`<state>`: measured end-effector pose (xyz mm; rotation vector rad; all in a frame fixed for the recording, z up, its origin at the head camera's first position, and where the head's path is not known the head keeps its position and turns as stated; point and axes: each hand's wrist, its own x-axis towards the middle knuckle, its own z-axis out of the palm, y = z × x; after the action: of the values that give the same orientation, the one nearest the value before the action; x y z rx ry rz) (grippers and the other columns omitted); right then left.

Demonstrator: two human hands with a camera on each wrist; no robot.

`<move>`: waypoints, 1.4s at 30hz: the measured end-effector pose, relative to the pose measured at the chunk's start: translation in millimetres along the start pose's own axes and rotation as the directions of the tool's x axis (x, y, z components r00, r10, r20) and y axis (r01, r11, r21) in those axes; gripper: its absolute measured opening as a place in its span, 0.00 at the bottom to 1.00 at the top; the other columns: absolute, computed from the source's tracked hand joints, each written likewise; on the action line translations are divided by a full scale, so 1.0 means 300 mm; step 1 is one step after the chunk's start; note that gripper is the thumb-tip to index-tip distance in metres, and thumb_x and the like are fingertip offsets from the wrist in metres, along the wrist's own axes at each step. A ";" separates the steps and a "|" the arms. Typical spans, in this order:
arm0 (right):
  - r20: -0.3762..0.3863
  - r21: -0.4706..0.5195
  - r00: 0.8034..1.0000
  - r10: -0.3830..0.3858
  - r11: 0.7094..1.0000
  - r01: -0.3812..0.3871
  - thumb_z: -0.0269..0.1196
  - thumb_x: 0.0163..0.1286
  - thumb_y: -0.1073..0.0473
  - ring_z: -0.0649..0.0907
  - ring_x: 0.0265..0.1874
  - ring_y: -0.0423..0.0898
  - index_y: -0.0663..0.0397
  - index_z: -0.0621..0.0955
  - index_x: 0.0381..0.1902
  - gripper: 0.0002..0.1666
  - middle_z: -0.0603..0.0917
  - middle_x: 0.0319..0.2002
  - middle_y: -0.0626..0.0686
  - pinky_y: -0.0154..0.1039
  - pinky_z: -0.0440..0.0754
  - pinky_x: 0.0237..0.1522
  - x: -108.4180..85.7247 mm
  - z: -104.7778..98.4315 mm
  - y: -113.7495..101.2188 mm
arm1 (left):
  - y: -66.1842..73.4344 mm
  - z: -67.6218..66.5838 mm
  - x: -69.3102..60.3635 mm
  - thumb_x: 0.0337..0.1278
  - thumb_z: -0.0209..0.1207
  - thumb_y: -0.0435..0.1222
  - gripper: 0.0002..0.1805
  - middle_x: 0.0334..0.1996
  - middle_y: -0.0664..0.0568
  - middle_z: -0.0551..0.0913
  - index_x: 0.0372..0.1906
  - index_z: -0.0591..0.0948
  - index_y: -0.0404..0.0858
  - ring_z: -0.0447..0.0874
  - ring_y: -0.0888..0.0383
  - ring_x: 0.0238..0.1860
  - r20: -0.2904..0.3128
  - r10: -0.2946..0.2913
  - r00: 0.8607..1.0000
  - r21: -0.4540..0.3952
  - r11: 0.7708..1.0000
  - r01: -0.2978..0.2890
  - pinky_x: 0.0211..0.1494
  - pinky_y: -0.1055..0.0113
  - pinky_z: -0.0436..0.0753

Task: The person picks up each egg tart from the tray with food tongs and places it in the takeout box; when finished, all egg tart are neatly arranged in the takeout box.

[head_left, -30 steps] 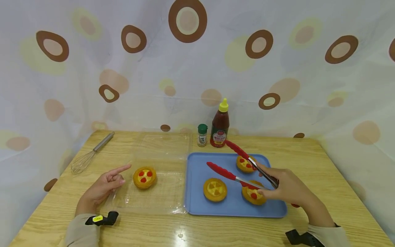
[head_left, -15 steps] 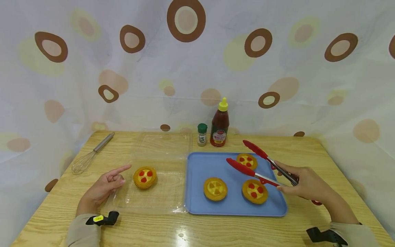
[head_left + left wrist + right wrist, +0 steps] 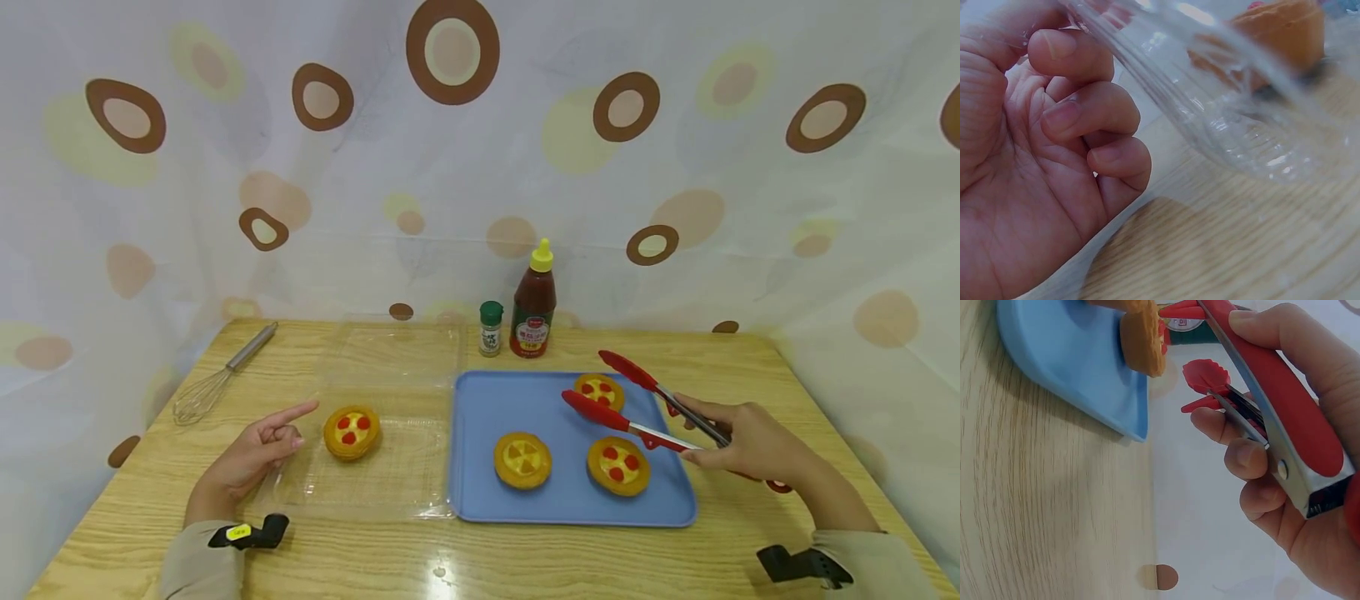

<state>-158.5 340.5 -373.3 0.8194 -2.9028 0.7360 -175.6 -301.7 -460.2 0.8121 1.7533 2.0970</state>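
My left hand [image 3: 251,460] lies at the left edge of a clear plastic container [image 3: 405,492], index finger straight and the others loosely curled; the left wrist view shows the plastic [image 3: 1210,119] against the fingers. One tart with red pieces [image 3: 352,432] sits in the container. My right hand [image 3: 757,442] grips red-tipped tongs [image 3: 667,439], whose arms stand apart with nothing between the tips. They hover over the right part of a blue tray [image 3: 480,500], which holds a yellow-topped tart [image 3: 522,460] and two tarts with red pieces [image 3: 618,466], the rear one [image 3: 598,390] partly behind the tongs.
A metal whisk [image 3: 225,375] lies at the table's back left. Behind the tray stand a small green-capped shaker [image 3: 491,330] and a red sauce bottle [image 3: 535,308] with a yellow nozzle. The container's raised lid [image 3: 397,354] extends toward the rear. A patterned cloth hangs beyond the table.
My right hand and the tongs have moved to the right, uncovering the front tart with red pieces. My left hand and the tarts have stayed where they were.
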 end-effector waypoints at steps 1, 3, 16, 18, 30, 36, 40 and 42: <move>0.006 0.003 1.000 0.005 1.000 -0.005 0.74 0.52 0.53 0.63 0.15 0.30 0.61 0.72 0.64 0.43 0.84 0.35 0.49 0.29 0.64 0.17 0.000 -0.002 0.002 | 0.000 0.000 0.001 0.66 0.43 0.20 0.31 0.17 0.47 0.54 0.69 0.67 0.45 0.49 0.51 0.18 0.001 0.000 1.000 0.001 1.000 0.000 0.22 0.60 0.54; 0.021 0.000 1.000 0.010 1.000 -0.010 0.73 0.52 0.53 0.63 0.15 0.30 0.62 0.72 0.64 0.43 0.84 0.35 0.48 0.29 0.64 0.18 -0.001 -0.006 0.007 | -0.001 -0.001 0.001 0.66 0.43 0.20 0.31 0.17 0.47 0.54 0.70 0.66 0.45 0.49 0.51 0.18 0.007 0.004 1.000 0.000 1.000 -0.004 0.22 0.60 0.54; 0.065 0.030 0.997 -0.043 0.999 0.042 0.72 0.55 0.55 0.63 0.14 0.29 0.61 0.72 0.64 0.40 0.84 0.34 0.47 0.28 0.64 0.16 0.008 -0.012 0.041 | -0.007 -0.007 0.000 0.66 0.42 0.19 0.31 0.17 0.47 0.54 0.70 0.66 0.45 0.49 0.50 0.17 0.026 0.017 1.000 -0.011 1.000 -0.017 0.21 0.60 0.55; 0.073 0.035 0.996 -0.048 0.998 0.045 0.71 0.56 0.55 0.61 0.13 0.29 0.61 0.73 0.64 0.39 0.84 0.34 0.45 0.27 0.64 0.16 0.009 -0.013 0.044 | -0.005 -0.006 0.001 0.66 0.42 0.19 0.31 0.17 0.46 0.54 0.70 0.66 0.45 0.49 0.50 0.17 0.025 0.018 1.000 -0.009 1.000 -0.018 0.21 0.60 0.55; 0.121 0.098 0.991 -0.052 0.994 0.040 0.69 0.59 0.59 0.60 0.11 0.28 0.62 0.72 0.64 0.35 0.80 0.27 0.37 0.28 0.65 0.13 0.010 -0.014 0.061 | -0.003 -0.002 -0.005 0.67 0.43 0.20 0.31 0.17 0.47 0.56 0.70 0.67 0.47 0.49 0.50 0.17 -0.007 -0.019 1.000 0.006 1.000 0.019 0.21 0.59 0.54; 0.112 0.121 0.993 -0.049 0.992 0.036 0.68 0.60 0.59 0.63 0.12 0.29 0.59 0.71 0.65 0.36 0.84 0.33 0.47 0.29 0.67 0.15 0.001 -0.005 0.068 | 0.001 0.001 -0.004 0.67 0.43 0.21 0.30 0.16 0.47 0.56 0.70 0.66 0.47 0.50 0.49 0.17 -0.017 -0.029 0.999 0.035 0.999 0.029 0.21 0.59 0.55; 0.094 0.116 0.994 -0.058 0.992 0.047 0.68 0.60 0.58 0.65 0.14 0.30 0.57 0.71 0.66 0.36 0.84 0.34 0.48 0.29 0.67 0.16 -0.005 -0.002 0.070 | 0.007 0.001 -0.005 0.67 0.44 0.21 0.30 0.16 0.46 0.56 0.70 0.66 0.47 0.51 0.48 0.17 -0.027 -0.038 0.999 0.059 0.997 0.039 0.21 0.58 0.57; 0.084 0.120 0.995 -0.052 0.992 0.042 0.69 0.59 0.59 0.66 0.15 0.30 0.58 0.72 0.65 0.36 0.84 0.34 0.45 0.29 0.68 0.17 -0.007 -0.002 0.067 | 0.007 0.002 -0.004 0.67 0.44 0.21 0.30 0.16 0.45 0.56 0.70 0.66 0.47 0.51 0.48 0.17 -0.029 -0.039 0.999 0.059 0.997 0.041 0.21 0.58 0.58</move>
<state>-166.9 356.7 -381.8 0.9509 -2.9280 0.8966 -174.0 -302.5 -458.3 0.7603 1.8396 2.0488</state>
